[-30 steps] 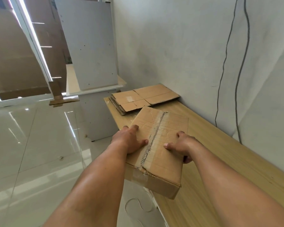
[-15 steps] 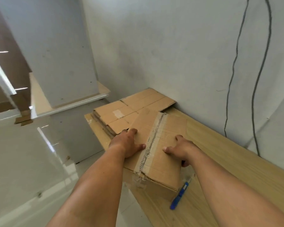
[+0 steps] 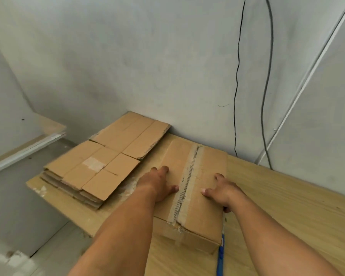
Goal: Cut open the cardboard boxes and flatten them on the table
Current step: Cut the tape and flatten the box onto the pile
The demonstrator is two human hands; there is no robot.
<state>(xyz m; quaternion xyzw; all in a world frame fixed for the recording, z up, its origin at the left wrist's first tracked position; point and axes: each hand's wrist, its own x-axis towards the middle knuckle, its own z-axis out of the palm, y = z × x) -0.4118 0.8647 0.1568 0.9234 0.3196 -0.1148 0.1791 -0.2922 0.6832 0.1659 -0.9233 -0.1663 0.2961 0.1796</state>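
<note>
Indoors, wood table (image 3: pixel 277 196) by grey wall (image 3: pixel 127 56), flat cardboard stack (image 3: pixel 100 166), L hand (image 3: pixel 157 184) & R hand (image 3: pixel 223 193) clamping taped box (image 3: pixel 207 172).

The knife (image 3: pixel 220 255) is mostly tucked behind the box's (image 3: pixel 197 186) near right corner and runs off the bottom edge, so no clue about the blade. The right hand's (image 3: pixel 223 191) outer fingers curl down the box's right side, out of sight. The left hand (image 3: pixel 159 184) covers the left edge, can't tell if it wraps it.
</note>
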